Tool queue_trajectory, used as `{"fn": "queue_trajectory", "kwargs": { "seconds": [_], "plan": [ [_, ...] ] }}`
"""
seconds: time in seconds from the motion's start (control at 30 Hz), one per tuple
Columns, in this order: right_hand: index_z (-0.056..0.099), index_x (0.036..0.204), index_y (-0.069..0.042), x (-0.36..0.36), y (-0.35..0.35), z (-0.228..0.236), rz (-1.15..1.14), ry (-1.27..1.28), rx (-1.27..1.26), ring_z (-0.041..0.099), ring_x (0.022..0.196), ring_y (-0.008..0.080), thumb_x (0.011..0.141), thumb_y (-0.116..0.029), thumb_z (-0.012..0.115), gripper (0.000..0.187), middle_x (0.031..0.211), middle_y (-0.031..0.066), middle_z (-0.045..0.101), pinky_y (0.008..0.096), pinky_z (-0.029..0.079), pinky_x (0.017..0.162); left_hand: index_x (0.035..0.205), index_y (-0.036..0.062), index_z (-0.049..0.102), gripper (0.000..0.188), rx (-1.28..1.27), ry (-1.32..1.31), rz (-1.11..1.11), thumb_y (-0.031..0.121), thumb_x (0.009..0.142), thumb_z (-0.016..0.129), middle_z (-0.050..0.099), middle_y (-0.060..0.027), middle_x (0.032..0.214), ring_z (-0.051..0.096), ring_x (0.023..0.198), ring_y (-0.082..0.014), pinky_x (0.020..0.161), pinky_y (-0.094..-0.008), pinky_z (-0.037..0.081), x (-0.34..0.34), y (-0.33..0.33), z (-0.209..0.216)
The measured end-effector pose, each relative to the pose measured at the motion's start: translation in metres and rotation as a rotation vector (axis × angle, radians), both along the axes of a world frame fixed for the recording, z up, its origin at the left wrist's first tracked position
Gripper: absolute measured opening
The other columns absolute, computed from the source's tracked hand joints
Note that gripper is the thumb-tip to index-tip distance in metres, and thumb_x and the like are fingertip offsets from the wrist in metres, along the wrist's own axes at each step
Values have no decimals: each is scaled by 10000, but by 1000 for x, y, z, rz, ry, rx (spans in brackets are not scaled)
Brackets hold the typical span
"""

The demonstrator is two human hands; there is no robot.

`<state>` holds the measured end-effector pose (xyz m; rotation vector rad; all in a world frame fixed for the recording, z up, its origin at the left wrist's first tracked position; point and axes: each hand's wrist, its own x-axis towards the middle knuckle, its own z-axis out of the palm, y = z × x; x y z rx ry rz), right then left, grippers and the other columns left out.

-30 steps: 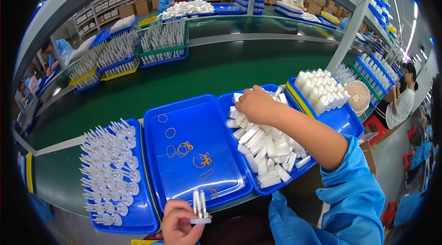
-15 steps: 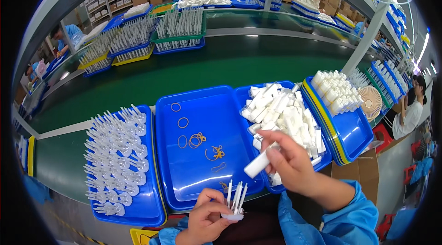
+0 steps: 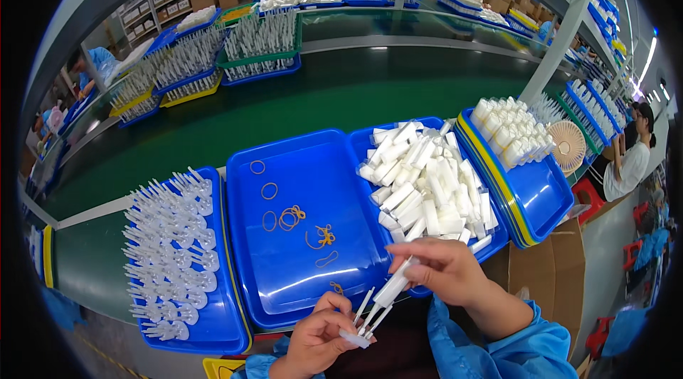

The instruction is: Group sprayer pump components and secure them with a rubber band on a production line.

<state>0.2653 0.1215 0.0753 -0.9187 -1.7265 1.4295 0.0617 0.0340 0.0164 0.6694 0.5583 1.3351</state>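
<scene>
Low at the front, my left hand [image 3: 317, 336] pinches a small whitish part with a round base [image 3: 355, 340], its several thin rods pointing up. My right hand [image 3: 447, 270] grips a slim white oblong piece [image 3: 392, 288] between thumb and fingers, held slanting. The oblong's lower end is among the rod tips; whether a rod goes into it I cannot tell. A heap of similar white oblongs [image 3: 434, 187], some in clear wrap, fills the tray beyond my right hand. To the left, rows of like rodded parts [image 3: 171, 258] lie in a blue tray [image 3: 231, 333].
Yellowish rubber bands [image 3: 290, 218] lie in the middle blue tray [image 3: 302, 297]. Stacked trays [image 3: 537, 197] at right carry bundled white pieces [image 3: 509, 130], beside a round woven basket [image 3: 567, 145]. Beyond runs a green belt [image 3: 341, 94]; co-workers sit across it. A cardboard box [image 3: 544, 265] stands below right.
My right hand has brought the white oblong down and left to the rods, turning it more upright. My left hand stays near its place. The whole view has shifted slightly.
</scene>
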Motion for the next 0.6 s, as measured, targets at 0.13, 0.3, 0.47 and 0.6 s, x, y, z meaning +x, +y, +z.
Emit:
{"fn": "queue_trajectory", "kwargs": {
  "seconds": [0.13,0.3,0.47,0.6],
  "plan": [
    [612,1085,5,16,-12,1,59,92,-5,617,792,145,830,-39,601,259,883,95,647,248,488,688,797,42,575,161,106,193,-97,12,715,710,406,-67,952,465,803,-161,760,-288,470,-5,-3,-1],
    [644,1025,-19,22,-25,2,111,60,32,619,780,152,809,-72,641,223,905,78,668,268,468,749,780,56,604,140,342,415,-22,7,713,716,428,-84,916,472,751,-160,694,-274,437,-3,-10,-2],
    [658,1005,-47,20,-31,-3,57,-115,166,607,735,145,807,-111,654,208,890,36,680,266,406,800,804,65,608,197,384,534,33,-9,677,740,447,-80,897,529,752,-166,664,-280,442,-2,-8,-6],
    [665,1005,-79,19,-27,-5,198,82,136,607,735,148,801,-136,665,211,879,30,682,281,393,806,809,55,610,190,478,525,7,25,682,748,471,-91,902,518,736,-168,651,-280,437,0,-5,-8]
  ]
}}
